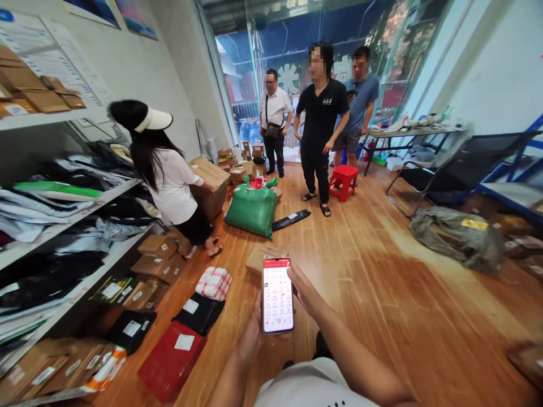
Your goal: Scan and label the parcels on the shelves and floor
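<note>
A lit smartphone (278, 299) is held upright in front of me, its screen showing rows of small icons under a red top bar. My left hand (253, 322) grips it along the left edge, fingers mostly hidden behind. At the upper right edge, my right hand (302, 285) touches the phone, with a fingertip by the top corner of the screen. Just behind the phone a cardboard box (255, 259) lies on the floor. Left of my hands lie a red parcel (169, 362), a black parcel (203, 316) and a red-and-white checked parcel (214, 282).
Shelves (114, 257) with bagged parcels line the left. A person in a visor (169, 169) touches a large carton (207, 175). Ahead are a green sack (251, 209), a person in black (320, 121) and a red stool (343, 182). A chair (449, 164) and grey sack (458, 237) stand right.
</note>
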`<action>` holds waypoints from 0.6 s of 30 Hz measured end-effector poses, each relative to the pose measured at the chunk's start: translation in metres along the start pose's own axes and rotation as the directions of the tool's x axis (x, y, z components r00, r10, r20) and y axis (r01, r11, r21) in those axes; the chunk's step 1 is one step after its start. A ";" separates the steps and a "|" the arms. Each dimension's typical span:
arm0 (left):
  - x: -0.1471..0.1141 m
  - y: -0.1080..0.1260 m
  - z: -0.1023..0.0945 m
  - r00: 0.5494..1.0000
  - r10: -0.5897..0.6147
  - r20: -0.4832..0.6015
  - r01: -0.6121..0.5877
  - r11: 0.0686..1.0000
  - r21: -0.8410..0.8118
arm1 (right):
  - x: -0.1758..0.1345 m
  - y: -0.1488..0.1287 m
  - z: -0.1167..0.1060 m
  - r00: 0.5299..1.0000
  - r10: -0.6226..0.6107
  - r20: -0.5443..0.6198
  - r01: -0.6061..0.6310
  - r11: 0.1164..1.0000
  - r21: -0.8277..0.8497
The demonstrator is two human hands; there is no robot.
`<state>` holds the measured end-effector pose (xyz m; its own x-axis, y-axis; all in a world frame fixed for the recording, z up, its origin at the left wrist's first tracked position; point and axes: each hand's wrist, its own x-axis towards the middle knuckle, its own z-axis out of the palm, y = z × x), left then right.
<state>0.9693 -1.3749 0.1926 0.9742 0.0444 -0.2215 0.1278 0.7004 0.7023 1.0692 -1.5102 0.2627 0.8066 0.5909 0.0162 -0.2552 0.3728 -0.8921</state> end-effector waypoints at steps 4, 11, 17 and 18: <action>-0.012 0.002 0.014 0.999 0.035 -0.004 -0.034 0.995 0.091 | -0.010 -0.002 0.007 0.998 0.019 -0.059 -0.018 1.000 0.012; -0.019 -0.002 0.049 1.000 0.005 0.022 -0.008 0.993 0.118 | -0.020 -0.005 -0.010 0.997 -0.005 -0.079 0.007 1.000 0.020; -0.007 -0.026 0.070 0.999 0.002 -0.045 0.002 0.996 0.093 | -0.018 -0.005 -0.042 0.994 0.004 -0.113 0.002 0.999 0.053; -0.005 -0.030 0.072 0.998 0.000 -0.058 0.005 0.995 0.096 | -0.018 -0.004 -0.047 0.994 0.003 -0.113 0.003 0.999 0.054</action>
<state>0.9742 -1.4473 0.2216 0.9617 0.0858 -0.2603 0.1504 0.6288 0.7628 1.0805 -1.5559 0.2450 0.8606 0.5078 -0.0377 -0.2815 0.4127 -0.8663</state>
